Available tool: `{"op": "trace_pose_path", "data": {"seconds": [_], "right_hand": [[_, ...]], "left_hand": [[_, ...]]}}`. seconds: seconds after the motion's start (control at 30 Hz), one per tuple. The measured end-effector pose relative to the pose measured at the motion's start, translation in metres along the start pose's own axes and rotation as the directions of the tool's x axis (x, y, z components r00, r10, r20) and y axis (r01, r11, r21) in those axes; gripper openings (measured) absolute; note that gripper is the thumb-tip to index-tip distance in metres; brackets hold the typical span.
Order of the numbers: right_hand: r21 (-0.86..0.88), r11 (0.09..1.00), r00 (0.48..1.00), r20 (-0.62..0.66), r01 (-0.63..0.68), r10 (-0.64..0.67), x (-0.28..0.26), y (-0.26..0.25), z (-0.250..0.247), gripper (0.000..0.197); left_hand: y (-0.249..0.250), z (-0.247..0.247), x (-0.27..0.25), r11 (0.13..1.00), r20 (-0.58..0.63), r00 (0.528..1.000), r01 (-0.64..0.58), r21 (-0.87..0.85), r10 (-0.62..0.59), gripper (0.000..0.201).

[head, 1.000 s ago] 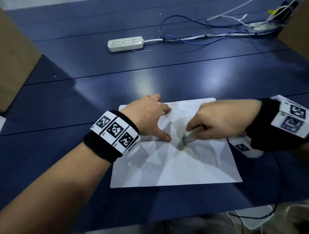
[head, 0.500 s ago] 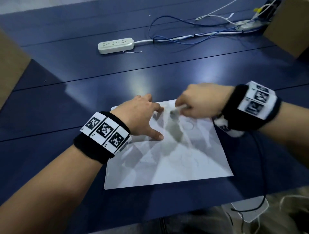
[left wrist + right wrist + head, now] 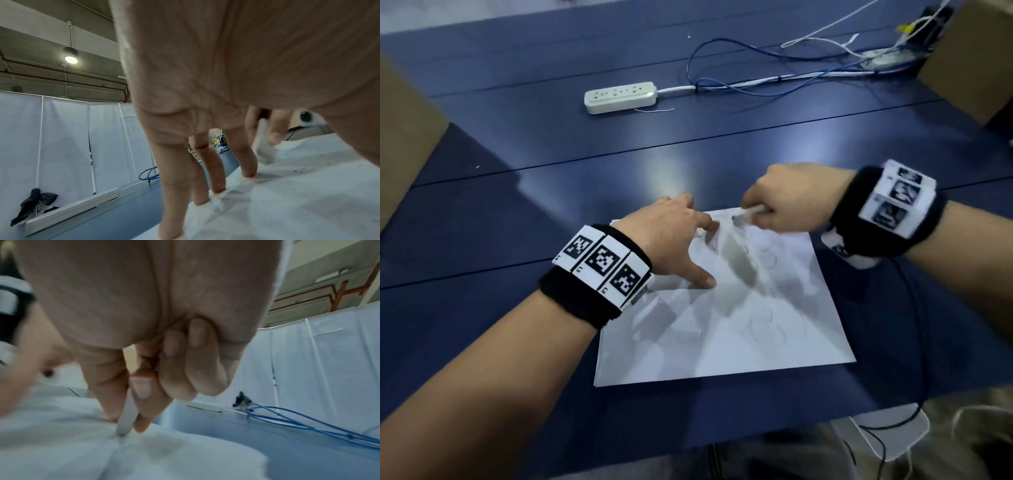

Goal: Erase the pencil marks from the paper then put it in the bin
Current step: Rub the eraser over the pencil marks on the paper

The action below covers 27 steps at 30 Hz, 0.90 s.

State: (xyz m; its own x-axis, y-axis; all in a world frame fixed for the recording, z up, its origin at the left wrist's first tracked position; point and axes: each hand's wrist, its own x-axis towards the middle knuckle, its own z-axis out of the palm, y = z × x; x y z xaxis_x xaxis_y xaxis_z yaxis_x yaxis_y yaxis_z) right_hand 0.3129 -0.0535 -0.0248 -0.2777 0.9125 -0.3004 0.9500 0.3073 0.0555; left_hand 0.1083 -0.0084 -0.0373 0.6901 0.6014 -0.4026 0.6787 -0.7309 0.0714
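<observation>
A white sheet of paper point(image 3: 739, 329) with faint pencil circles lies on the dark blue table point(image 3: 517, 212). My left hand point(image 3: 681, 240) presses it flat near its far left corner, fingers point(image 3: 207, 170) spread and straight on the paper point(image 3: 298, 194). My right hand point(image 3: 787, 202) pinches a white eraser point(image 3: 748, 216) between thumb and fingers. The eraser's dirty tip touches the sheet close to its far edge. In the right wrist view the eraser point(image 3: 126, 418) stands slanted with its tip on the paper point(image 3: 144, 456). No bin is in view.
A white power strip point(image 3: 619, 97) lies farther back on the table, with blue and white cables point(image 3: 774, 82) running to the right. Brown cardboard boxes stand at the left point(image 3: 404, 144) and at the far right point(image 3: 976, 58). A thin black cable point(image 3: 914, 342) hangs off the table's near right edge.
My right hand has carried the eraser from the middle of the sheet up to its far edge. The left hand keeps pressing on the same spot.
</observation>
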Motion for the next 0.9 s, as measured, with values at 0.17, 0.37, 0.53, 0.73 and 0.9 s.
{"op": "trace_pose_path", "data": {"seconds": [0.17, 0.37, 0.53, 0.73, 0.9], "right_hand": [[0.197, 0.957, 0.946, 0.201, 0.214, -0.253, -0.037, -0.030, 0.001, 0.042], [0.065, 0.998, 1.000, -0.012, -0.011, 0.012, 0.005, 0.004, -0.003, 0.021], [0.261, 0.945, 0.949, 0.190, 0.198, -0.251, -0.038, -0.028, 0.003, 0.044], [0.042, 0.998, 0.999, -0.001, -0.039, 0.039, 0.005, -0.002, -0.004, 0.030], [0.191, 0.963, 0.968, 0.130, 0.188, -0.215, -0.028, -0.015, 0.005, 0.033]], "left_hand": [[-0.002, 0.001, 0.001, 1.000, -0.002, 1.000, 0.006, 0.007, -0.006, 0.096], [0.000, 0.000, -0.001, 1.000, -0.001, 1.000, 0.009, -0.004, -0.009, 0.088], [0.000, 0.000, 0.000, 1.000, 0.008, 1.000, 0.012, 0.007, -0.012, 0.095], [0.001, -0.001, -0.002, 1.000, 0.003, 1.000, 0.009, -0.003, -0.009, 0.086], [0.000, 0.000, -0.001, 1.000, 0.000, 1.000, 0.017, -0.013, -0.017, 0.093]]}}
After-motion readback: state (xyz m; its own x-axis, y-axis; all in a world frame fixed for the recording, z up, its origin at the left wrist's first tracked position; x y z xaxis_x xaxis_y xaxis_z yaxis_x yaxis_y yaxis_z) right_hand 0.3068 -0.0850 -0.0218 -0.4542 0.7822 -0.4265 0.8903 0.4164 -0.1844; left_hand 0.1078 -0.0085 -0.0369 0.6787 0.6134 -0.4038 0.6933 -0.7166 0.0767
